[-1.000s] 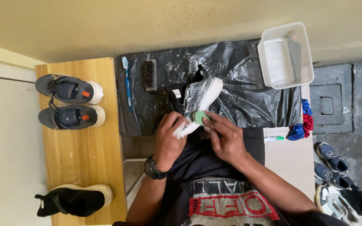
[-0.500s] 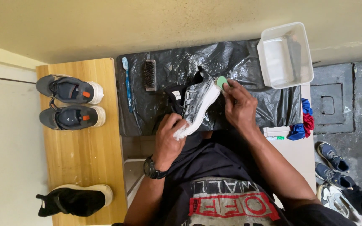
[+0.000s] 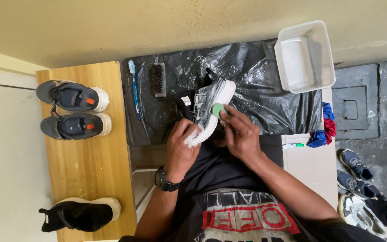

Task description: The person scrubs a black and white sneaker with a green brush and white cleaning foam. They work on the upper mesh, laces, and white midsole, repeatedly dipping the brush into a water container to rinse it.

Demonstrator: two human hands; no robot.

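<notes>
A grey sneaker (image 3: 208, 101) with a white, soapy sole lies on black plastic sheeting (image 3: 265, 94). My left hand (image 3: 181, 142) grips the sneaker's near end, foam around the fingers. My right hand (image 3: 240, 133) holds a small green sponge (image 3: 217, 110) pressed against the side of the sole about halfway along the shoe.
A dark scrub brush (image 3: 158, 79) and a blue toothbrush (image 3: 134, 87) lie on the sheeting's left part. A clear plastic tub (image 3: 304, 57) stands at its right end. Two grey sneakers (image 3: 72, 110) and a black one (image 3: 78, 214) rest on a wooden board. More shoes (image 3: 359, 188) and a cloth (image 3: 324, 130) lie right.
My right hand with the green sponge went from the sneaker's near end up to its far end, then came back down to the middle of the sole. My left hand stayed put.
</notes>
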